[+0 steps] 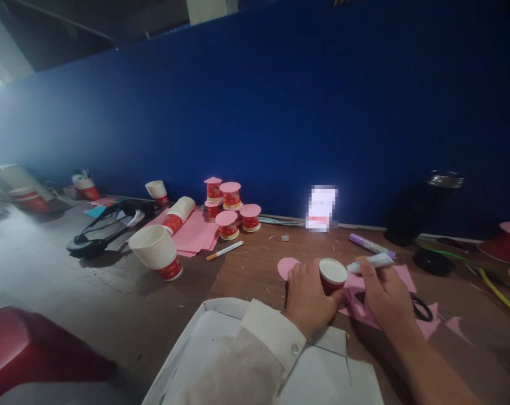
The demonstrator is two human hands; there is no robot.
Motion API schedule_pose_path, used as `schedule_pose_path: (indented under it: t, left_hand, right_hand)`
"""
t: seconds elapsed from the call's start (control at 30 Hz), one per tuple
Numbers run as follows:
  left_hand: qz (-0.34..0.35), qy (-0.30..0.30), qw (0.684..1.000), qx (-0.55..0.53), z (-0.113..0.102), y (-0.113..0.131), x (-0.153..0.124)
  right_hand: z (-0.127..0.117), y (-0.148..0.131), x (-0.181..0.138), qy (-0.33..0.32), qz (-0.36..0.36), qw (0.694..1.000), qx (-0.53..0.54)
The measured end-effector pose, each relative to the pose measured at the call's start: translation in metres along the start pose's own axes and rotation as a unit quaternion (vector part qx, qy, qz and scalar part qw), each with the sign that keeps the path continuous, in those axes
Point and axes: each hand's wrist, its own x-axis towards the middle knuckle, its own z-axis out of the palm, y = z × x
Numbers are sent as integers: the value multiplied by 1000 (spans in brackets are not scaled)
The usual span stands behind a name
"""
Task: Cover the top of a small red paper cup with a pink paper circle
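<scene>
My left hand (309,295) is wrapped round a red paper cup (333,272) standing upside down, its whitish base facing up. In my right hand (385,295) is a white glue tube (370,262), its tip close to the cup's rim. A pink paper circle (287,268) lies just left of the cup. Beneath my right hand are pink paper scraps (406,277) and black-handled scissors (422,308), partly covered. A purple box (371,246) rests beyond the tube.
Several red cups with pink discs (232,195) stand at the back, near pink sheets (196,233). A leaning cup stack (156,253), a cigarette (224,251) and black headgear (107,228) are to the left. A black bottle (415,208) stands at right; a white box (221,306) lies in front.
</scene>
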Motion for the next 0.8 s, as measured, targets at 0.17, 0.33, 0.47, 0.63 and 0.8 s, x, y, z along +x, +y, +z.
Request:
schedule_pose_path:
  t: [0.17,0.33,0.47,0.63,0.8]
  left_hand:
    - [-17,-2,1000,-15,3,-3,-1]
    - [19,49,998,-30,1,-2,-1]
    - [119,131,984,-2,-7,3,0]
    - [231,178,956,18,-12,4,-1]
    - [250,151,956,22,-17,7,-4]
  right_hand:
    - [-1,-3,-1,10,121,984,126]
    - [0,-8,-6,-8,139,940,313]
    - [-1,-18,-12,-42,144,907,394]
    - [-1,-19,-16,-91,158,905,385]
    - [3,-21,-23,-127,128,927,328]
